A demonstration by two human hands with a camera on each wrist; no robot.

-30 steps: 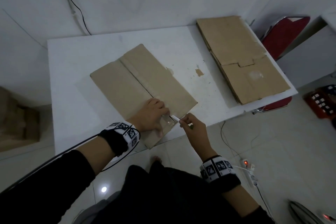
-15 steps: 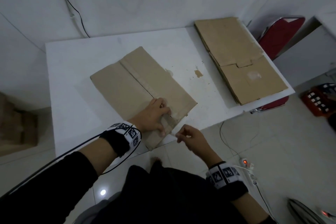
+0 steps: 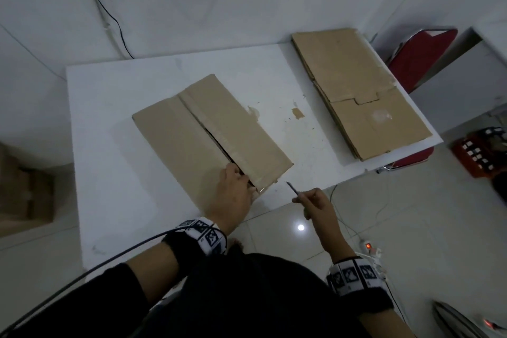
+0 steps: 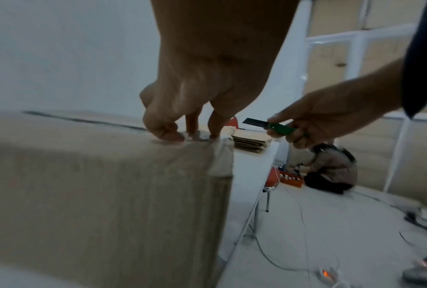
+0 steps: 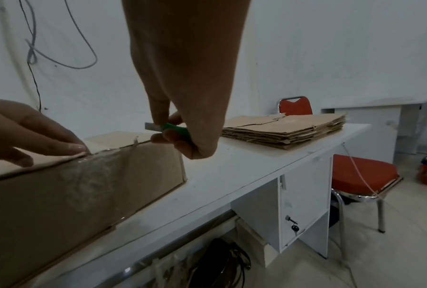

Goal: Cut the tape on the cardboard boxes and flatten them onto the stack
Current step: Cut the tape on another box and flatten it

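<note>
Cardboard box (image 3: 208,136) is sitting at centre frame in the head view, on the white table (image 3: 115,145), its near corner reaching the table's front edge. The top seam is gaping as a dark slit between the two flaps; crumpled clear tape (image 5: 94,171) is clinging to the near end wall, just below the seam.

Left hand (image 3: 233,197) is resting on the near end of the box top, fingertips (image 4: 170,134) curled down and pressing at the seam edge, touching the tape remnants.

Right hand (image 3: 318,204) is hovering just right of the box corner, apart from it, past the table's front edge. Its thumb and fingers are clamped on a green utility knife (image 4: 271,125), blade out and pointing toward the box.

Stack of flattened boxes (image 3: 356,90) is lying at upper right on the table, well apart from the box. A red chair (image 5: 360,173) is standing beyond the table's right end.
</note>
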